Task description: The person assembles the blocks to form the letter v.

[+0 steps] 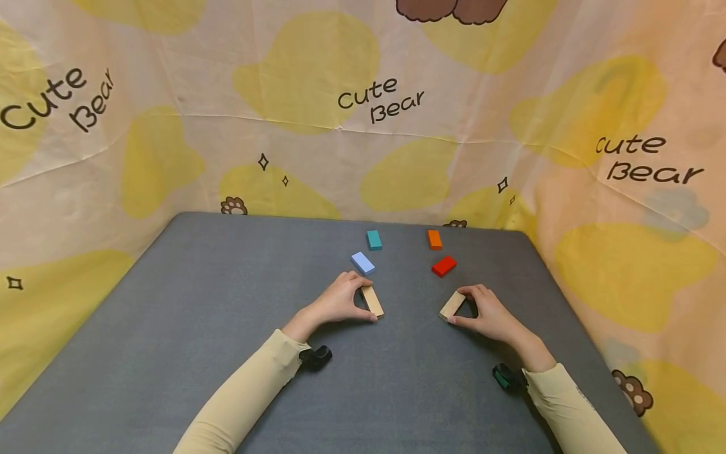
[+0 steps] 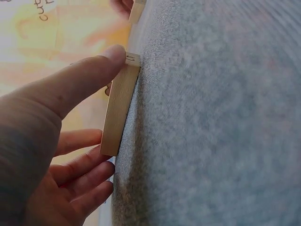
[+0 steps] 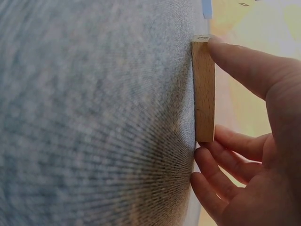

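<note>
While both hands sit low in the middle of the head view, each is closed on a plain wooden block lying flat on the grey table (image 1: 198, 328). The left hand (image 1: 339, 301) pinches the left wooden block (image 1: 372, 301) end to end, thumb at the near end and fingers over the far end; the left wrist view shows the thumb tip (image 2: 113, 55) on one short end. The right hand (image 1: 486, 312) clamps the right wooden block (image 1: 452, 305) the same way, and the right wrist view shows its thumb (image 3: 235, 59) at one end and its fingers (image 3: 225, 155) at the other.

To handle these well, I judge that the pinch should stay on the short ends, with even pressure, so neither block twists; both hands should move evenly, as the blocks angle toward each other like a mirrored pair.

Just beyond the left hand lies a light blue block (image 1: 362, 262), and further up a teal block (image 1: 374, 239). Beyond the right hand lie a red block (image 1: 444, 265) and an orange block (image 1: 434, 239). A yellow bear-print cloth (image 1: 363, 113) fills the upper frame.
</note>
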Motion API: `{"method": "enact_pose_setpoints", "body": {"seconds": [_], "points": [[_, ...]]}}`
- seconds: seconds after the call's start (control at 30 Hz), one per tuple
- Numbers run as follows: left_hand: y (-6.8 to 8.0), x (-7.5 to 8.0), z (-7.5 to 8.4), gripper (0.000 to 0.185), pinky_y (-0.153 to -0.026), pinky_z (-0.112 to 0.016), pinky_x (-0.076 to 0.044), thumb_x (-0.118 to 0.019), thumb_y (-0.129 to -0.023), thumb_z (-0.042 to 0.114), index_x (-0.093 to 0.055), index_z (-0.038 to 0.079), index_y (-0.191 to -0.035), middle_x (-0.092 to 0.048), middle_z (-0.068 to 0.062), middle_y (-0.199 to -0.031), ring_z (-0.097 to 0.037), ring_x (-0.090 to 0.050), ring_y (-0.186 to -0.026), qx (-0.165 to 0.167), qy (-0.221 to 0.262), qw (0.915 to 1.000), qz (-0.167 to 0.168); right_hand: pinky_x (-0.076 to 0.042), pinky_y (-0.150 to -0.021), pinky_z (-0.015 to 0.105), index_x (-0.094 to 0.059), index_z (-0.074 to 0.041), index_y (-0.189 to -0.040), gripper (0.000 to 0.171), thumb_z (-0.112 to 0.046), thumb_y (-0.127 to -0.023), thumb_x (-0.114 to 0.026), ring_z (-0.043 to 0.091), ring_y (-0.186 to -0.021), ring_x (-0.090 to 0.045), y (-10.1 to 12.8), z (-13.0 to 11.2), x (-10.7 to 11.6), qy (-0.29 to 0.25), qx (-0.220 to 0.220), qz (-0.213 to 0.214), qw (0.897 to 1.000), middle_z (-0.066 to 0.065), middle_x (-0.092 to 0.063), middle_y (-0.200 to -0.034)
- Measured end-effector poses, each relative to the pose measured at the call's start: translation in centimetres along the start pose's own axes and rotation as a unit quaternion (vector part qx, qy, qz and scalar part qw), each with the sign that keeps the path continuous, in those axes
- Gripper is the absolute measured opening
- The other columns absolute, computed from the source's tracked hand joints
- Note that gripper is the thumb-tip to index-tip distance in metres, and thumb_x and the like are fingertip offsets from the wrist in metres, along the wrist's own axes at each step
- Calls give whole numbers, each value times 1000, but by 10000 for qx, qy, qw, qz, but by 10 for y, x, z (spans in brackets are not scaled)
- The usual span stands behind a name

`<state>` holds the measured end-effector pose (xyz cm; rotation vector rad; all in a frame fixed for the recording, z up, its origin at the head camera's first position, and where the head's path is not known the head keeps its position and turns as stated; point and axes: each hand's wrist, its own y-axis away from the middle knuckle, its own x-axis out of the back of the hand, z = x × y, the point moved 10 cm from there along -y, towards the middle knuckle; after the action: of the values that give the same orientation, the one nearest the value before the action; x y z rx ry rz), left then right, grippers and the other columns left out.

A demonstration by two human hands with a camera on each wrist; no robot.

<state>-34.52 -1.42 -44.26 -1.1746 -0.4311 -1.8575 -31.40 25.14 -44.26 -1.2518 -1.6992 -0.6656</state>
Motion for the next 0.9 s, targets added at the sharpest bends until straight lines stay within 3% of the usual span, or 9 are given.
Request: {"method": "enact_pose_setpoints", "body": {"seconds": [0.23, 0.9], "points": [[0, -1, 0, 81, -86, -34, -42, -83, -64, 51, -58, 7, -128, -56, -7, -112, -20, -47, -100, 14, -148, 9999, 3, -41, -93, 50, -50, 2, -127, 70, -43, -79, -74, 31, -107, -49, 0, 1, 0, -47, -11, 4, 10000, 18, -52, -118], [0, 1, -2, 79, -88, -35, -43, -83, -66, 48, -58, 6, -127, -55, -8, -112, -21, -49, -103, 158, 86, 9998, 42, -42, -88, 46, -50, 2, -125, 76, -50, -75, -75, 27, -101, -48, -3, 2, -1, 8, -105, 11, 9999, 16, -52, -113]]}}
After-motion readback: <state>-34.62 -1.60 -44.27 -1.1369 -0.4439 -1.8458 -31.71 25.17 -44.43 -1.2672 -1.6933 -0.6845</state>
